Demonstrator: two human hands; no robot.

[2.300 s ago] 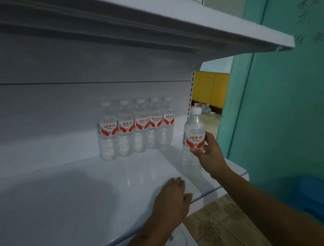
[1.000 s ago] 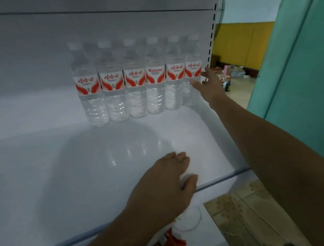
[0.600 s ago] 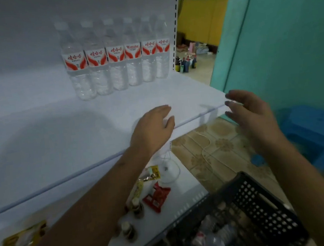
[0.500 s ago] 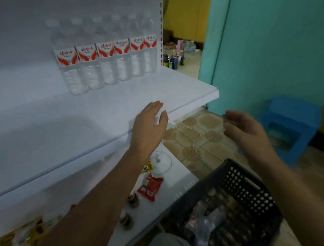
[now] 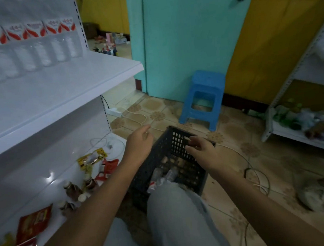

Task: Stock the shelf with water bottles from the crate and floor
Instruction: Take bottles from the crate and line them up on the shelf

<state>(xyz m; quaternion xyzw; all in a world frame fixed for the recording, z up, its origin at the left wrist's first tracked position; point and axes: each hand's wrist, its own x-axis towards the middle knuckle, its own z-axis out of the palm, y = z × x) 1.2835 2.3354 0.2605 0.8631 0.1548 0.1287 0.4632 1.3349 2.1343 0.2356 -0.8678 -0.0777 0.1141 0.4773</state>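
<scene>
Upper shelf [image 5: 61, 96]: white board, far left; a row of water bottles [image 5: 33, 47] stands upright at its back, red-and-white labels side by side, touching or nearly so.
Lower shelf [image 5: 51, 193]: red and yellow snack packets [image 5: 33, 219], plus small brown bottles [image 5: 72, 189] with pale caps, some lying over.
Left hand [image 5: 139, 144]: held in the air just left of the crate's near-left corner; fingers straight and loosely together, pointing away; grips nothing.
Crate [image 5: 170, 155]: dark perforated plastic, on the tiled floor between the two hands, partly behind a grey-trousered knee [image 5: 176, 209].
Crate contents: clear bottles in crate [image 5: 165, 176] lying on their sides; count uncertain, view dim and blurred.
Right hand [image 5: 202, 150]: above the crate's right side; fingers lightly curled and slightly apart, tips toward the far rim; contact with the rim not resolvable; holds nothing.
Stool [image 5: 204, 97]: blue plastic, beyond the crate, against the teal door [image 5: 188, 32].
Cable [image 5: 246, 160]: white, running across the floor right of the crate.
Far right: second shelving unit [image 5: 305, 133] with blurred packaged goods.
</scene>
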